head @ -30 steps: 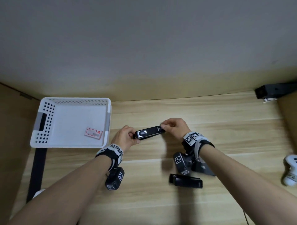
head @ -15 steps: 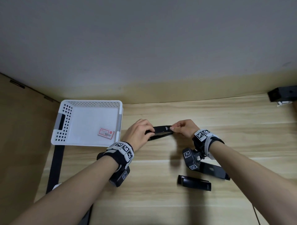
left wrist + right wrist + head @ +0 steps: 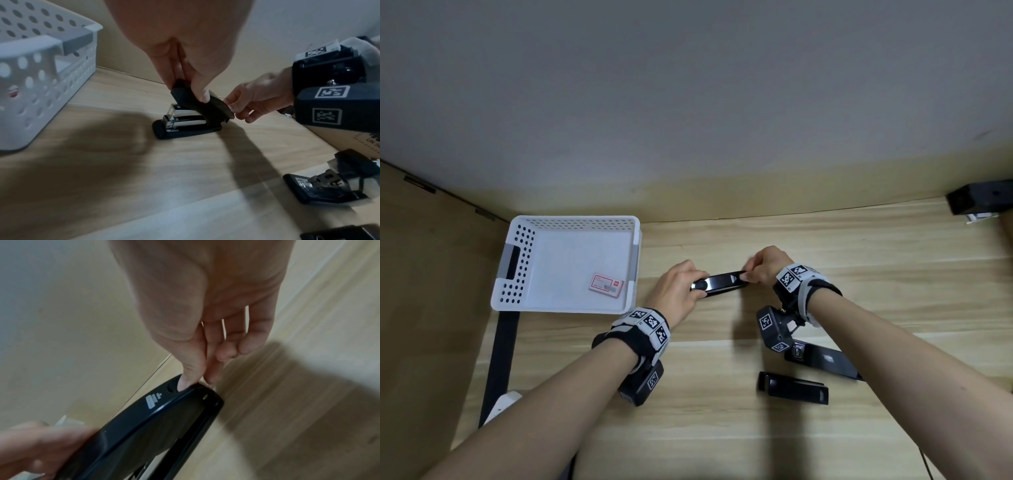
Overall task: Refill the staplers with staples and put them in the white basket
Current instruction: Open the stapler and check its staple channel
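The black stapler (image 3: 720, 283) sits on the wooden counter (image 3: 859, 260) right of the white basket (image 3: 515, 274), the left hand (image 3: 678, 291) gripping its rear and the right hand (image 3: 768, 265) pinching its front tip. Two more staplers (image 3: 792, 389) lie nearer. From the left wrist, the stapler's top (image 3: 202, 101) is raised off its base. From the right wrist, thumb and forefinger pinch the top's front end (image 3: 185, 392).

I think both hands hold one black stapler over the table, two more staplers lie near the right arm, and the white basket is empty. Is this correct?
Not quite: the white basket is not empty. The head view shows a small red and white box lying inside it. The rest stands: the left hand and right hand hold one black stapler, and two more staplers lie near the right arm.
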Demonstrator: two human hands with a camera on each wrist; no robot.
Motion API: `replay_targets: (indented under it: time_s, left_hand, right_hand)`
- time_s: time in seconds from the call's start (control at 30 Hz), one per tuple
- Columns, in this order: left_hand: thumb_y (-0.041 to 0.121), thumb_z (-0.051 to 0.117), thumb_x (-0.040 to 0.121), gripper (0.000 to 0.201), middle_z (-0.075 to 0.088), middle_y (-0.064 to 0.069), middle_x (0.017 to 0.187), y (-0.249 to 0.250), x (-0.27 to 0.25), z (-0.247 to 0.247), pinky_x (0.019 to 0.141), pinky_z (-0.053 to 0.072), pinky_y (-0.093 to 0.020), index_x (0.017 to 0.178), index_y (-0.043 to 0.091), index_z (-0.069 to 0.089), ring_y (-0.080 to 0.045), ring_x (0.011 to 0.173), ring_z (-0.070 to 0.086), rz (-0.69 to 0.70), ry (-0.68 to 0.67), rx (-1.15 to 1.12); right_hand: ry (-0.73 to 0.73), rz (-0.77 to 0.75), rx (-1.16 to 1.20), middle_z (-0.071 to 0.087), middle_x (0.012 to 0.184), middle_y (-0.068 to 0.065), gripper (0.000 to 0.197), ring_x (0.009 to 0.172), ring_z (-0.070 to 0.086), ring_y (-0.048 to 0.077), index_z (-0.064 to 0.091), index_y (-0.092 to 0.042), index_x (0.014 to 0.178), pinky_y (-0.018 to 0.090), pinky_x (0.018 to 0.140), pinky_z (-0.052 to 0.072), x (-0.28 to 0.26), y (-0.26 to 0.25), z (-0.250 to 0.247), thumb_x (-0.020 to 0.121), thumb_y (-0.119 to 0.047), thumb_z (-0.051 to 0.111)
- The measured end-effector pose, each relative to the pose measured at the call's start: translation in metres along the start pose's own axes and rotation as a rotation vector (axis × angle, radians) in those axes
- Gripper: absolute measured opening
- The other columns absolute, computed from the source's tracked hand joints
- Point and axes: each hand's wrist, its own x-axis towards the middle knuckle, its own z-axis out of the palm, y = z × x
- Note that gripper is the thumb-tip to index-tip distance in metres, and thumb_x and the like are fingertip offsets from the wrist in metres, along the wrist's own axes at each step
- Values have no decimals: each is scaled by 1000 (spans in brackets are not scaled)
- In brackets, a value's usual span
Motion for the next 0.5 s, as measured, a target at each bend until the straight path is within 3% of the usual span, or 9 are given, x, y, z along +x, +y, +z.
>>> replay_targets:
  time_s: [0.23, 0.37, 0.5]
  left_hand:
    - [27, 70, 85, 30, 54, 9, 107, 4, 2, -7, 83, 45, -29, 114, 22, 66, -13, 106, 52, 35, -45, 108]
    - [31, 69, 86, 30, 54, 9, 111, 10, 6, -10, 76, 43, -29, 115, 24, 65, -13, 110, 50, -12, -91, 202]
    - [33, 67, 87, 16, 54, 6, 101, 18, 12, -13, 67, 35, -29, 102, 26, 68, -16, 104, 50, -23, -95, 306]
  right_hand:
    - [-19, 48, -79, 72, 93, -2, 22, 92, 65, 18, 71, -17, 75, 29, 89, 51, -3, -9, -8, 70, -33, 85]
    - [-137, 9, -58, 73, 84, -4, 16, 82, 64, 15, 76, -21, 73, 25, 76, 49, -3, -11, -16, 68, -29, 88]
    - [-116, 2, -31, 66, 67, -5, 13, 60, 56, 10, 75, -19, 73, 23, 59, 44, -4, -10, -14, 70, -22, 87]
